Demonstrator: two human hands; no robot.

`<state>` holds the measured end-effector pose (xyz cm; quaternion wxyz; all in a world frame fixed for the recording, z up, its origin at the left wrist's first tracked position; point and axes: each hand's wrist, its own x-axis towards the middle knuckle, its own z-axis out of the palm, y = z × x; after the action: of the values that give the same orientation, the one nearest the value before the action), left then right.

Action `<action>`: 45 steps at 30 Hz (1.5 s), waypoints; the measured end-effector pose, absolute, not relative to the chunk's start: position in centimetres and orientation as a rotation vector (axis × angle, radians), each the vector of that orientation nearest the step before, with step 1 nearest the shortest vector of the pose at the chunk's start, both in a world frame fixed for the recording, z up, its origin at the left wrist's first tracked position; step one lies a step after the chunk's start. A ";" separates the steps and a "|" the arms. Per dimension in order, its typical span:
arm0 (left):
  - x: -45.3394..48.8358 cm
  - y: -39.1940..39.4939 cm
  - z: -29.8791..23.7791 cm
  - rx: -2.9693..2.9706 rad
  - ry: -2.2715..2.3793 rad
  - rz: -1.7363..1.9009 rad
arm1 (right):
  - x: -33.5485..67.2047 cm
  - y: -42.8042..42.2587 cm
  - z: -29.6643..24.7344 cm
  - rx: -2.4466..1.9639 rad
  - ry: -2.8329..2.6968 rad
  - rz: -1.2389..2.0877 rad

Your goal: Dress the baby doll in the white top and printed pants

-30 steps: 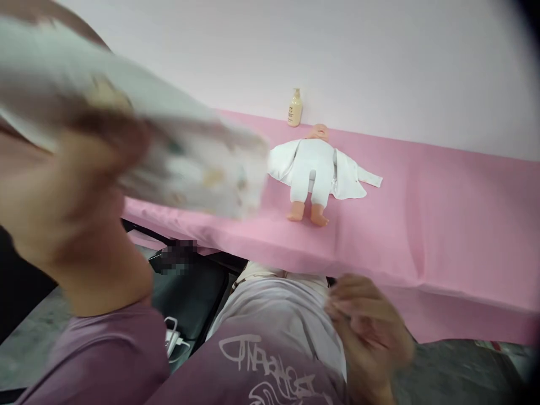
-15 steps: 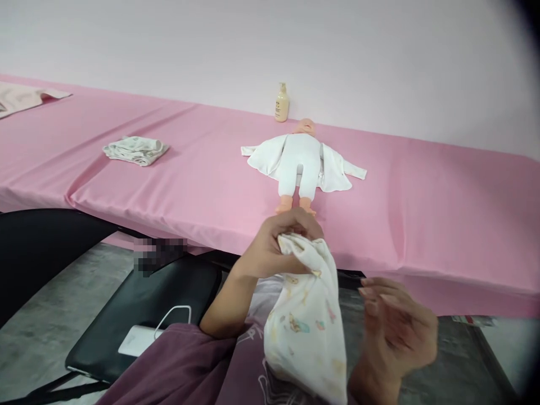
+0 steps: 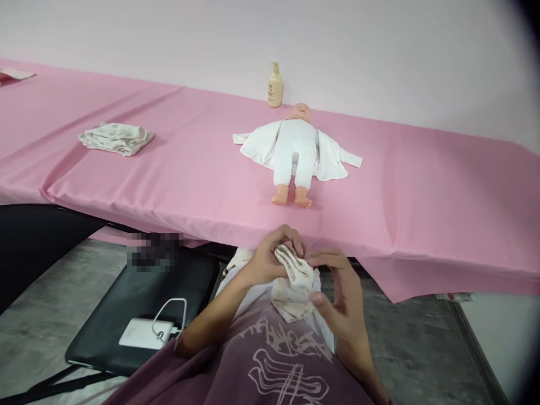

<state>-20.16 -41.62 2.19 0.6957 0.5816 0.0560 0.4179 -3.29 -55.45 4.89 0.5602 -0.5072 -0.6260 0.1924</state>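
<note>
Close in front of my body, my left hand [image 3: 268,261] is closed on a bunched white printed cloth [image 3: 295,289], gripping its gathered upper end. My right hand [image 3: 345,295] is just to the right of the cloth, its thumb and fingers spread apart; whether a fingertip touches the fabric is unclear. Beyond my hands a baby doll [image 3: 297,140] lies on its back on the pink-covered table [image 3: 189,191], feet towards me. It has a white body, and a white jacket [image 3: 333,157] lies spread open beneath it with sleeves out to both sides.
A cream pump bottle [image 3: 274,89] stands against the wall behind the doll's head. To the left lies a folded patterned cloth [image 3: 116,139]. Below the table's front edge, a black chair seat [image 3: 126,292] holds a white power bank [image 3: 145,333] with a cable.
The cloth, hanging long from my left hand before, is now gathered into a small bunch lower down. My right hand has come in from the right, close beside it. The view has shifted slightly.
</note>
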 end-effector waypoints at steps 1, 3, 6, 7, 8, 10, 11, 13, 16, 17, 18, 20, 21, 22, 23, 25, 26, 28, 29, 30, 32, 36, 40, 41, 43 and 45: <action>-20.2 -42.0 1.7 1.292 0.146 0.953 | -3.6 -55.3 4.9 -1.194 -1.494 0.522; -20.5 -42.7 0.4 1.324 0.236 1.026 | -4.4 -54.8 4.6 -1.212 -1.499 0.636; -21.4 -43.8 -1.9 1.403 0.454 1.151 | -5.5 -54.1 3.7 -1.252 -1.465 0.763; -21.8 -44.1 -2.6 1.411 0.525 1.168 | -5.8 -54.0 3.3 -1.243 -1.454 0.792; -22.3 -44.3 -3.2 1.415 0.589 1.165 | -6.0 -53.9 2.8 -1.218 -1.453 0.814; -23.2 -44.4 -3.8 1.435 0.695 1.110 | -6.1 -54.1 2.1 -1.147 -1.488 0.840; -23.5 -44.4 -3.9 1.448 0.728 1.073 | -6.0 -54.2 1.7 -1.109 -1.516 0.850; -24.0 -44.1 -4.0 1.465 0.768 1.030 | -5.5 -54.4 1.2 -1.053 -1.547 0.874; -24.0 -43.8 -4.3 1.454 0.809 1.035 | -4.7 -54.5 0.7 -1.066 -1.546 0.898; -23.9 -43.7 -4.5 1.456 0.829 1.038 | -4.5 -54.4 0.5 -1.083 -1.549 0.884; -23.8 -43.8 -4.6 1.457 0.848 1.046 | -4.4 -54.3 0.5 -1.098 -1.556 0.866; -23.5 -44.0 -4.6 1.452 0.883 1.064 | -4.5 -54.2 0.4 -1.116 -1.553 0.828; -23.5 -44.1 -4.5 1.450 0.898 1.077 | -4.6 -54.1 0.4 -1.121 -1.538 0.813; -23.5 -44.3 -4.2 1.450 0.912 1.094 | -4.7 -54.1 0.4 -1.130 -1.516 0.804; -23.6 -44.4 -3.8 1.457 0.925 1.108 | -4.8 -54.0 0.4 -1.147 -1.488 0.795; -23.8 -44.6 -2.5 1.506 0.948 1.112 | -5.1 -53.8 0.3 -1.206 -1.413 0.758; -24.0 -44.7 -1.7 1.554 0.946 1.110 | -5.2 -53.7 0.3 -1.236 -1.369 0.732; -24.5 -44.9 0.1 1.682 0.869 1.086 | -5.5 -53.4 0.2 -1.270 -1.287 0.691; -24.7 -45.0 0.9 1.736 0.789 1.067 | -5.6 -53.3 0.2 -1.272 -1.261 0.675; -24.8 -45.2 1.6 1.762 0.693 1.040 | -5.8 -53.1 0.2 -1.272 -1.253 0.656; -24.9 -45.7 2.5 1.725 0.539 0.958 | -6.2 -52.9 0.6 -1.286 -1.304 0.598; -24.8 -46.2 2.1 1.583 0.658 0.910 | -6.1 -52.7 1.5 -1.247 -1.524 0.417; -25.7 -44.7 2.0 1.495 0.810 1.011 | -2.5 -52.9 3.0 -1.230 -1.594 0.151; -26.0 -44.1 2.5 1.513 0.811 1.023 | -1.1 -52.9 3.6 -1.280 -1.576 0.057; -26.6 -42.8 4.3 1.621 0.779 1.002 | 1.2 -52.9 5.3 -1.415 -1.560 -0.108; -26.5 -41.8 6.5 1.746 0.715 0.972 | 2.3 -52.7 7.3 -1.497 -1.600 -0.212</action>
<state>-26.55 -41.76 6.48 0.4877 0.7182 0.2940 0.3999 2.35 -52.68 7.32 0.4530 -0.6062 -0.6480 -0.0860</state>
